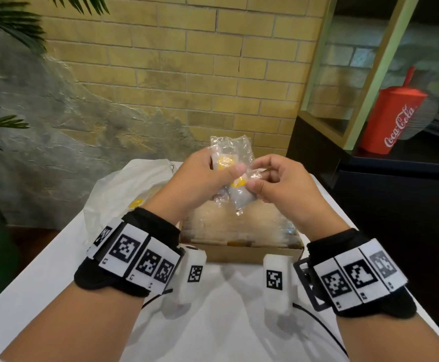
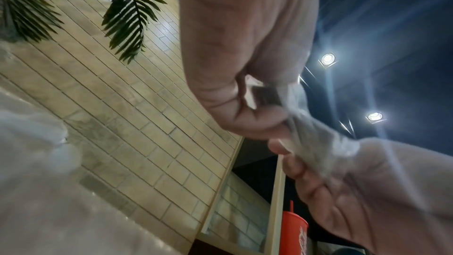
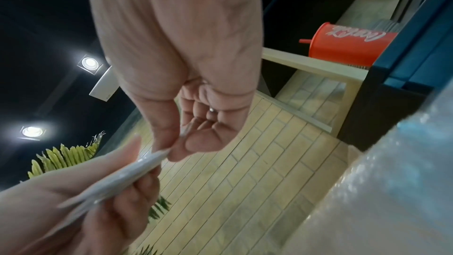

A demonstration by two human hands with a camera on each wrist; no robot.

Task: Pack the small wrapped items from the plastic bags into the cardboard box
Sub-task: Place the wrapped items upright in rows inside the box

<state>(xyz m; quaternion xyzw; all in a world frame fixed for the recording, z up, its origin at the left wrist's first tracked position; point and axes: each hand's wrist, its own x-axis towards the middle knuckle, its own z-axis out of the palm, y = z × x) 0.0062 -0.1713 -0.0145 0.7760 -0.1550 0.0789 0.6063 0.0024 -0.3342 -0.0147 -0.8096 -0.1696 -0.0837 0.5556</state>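
Both hands are raised above the open cardboard box. My left hand grips a crinkled clear plastic bag, thumb pressed on a yellow-labelled wrapped item in it. My right hand pinches the wrapper of a second wrapped item, grey-white with a yellow label, hanging below both thumbs. The left wrist view shows plastic stretched between the two hands. In the right wrist view the right fingertips pinch the tip of a flat packet that the left hand holds.
The box is lined with bubble wrap and stands on a white table. A white plastic bag lies left of the box. A red Coca-Cola cup stands on a dark counter at the right. A brick wall is behind.
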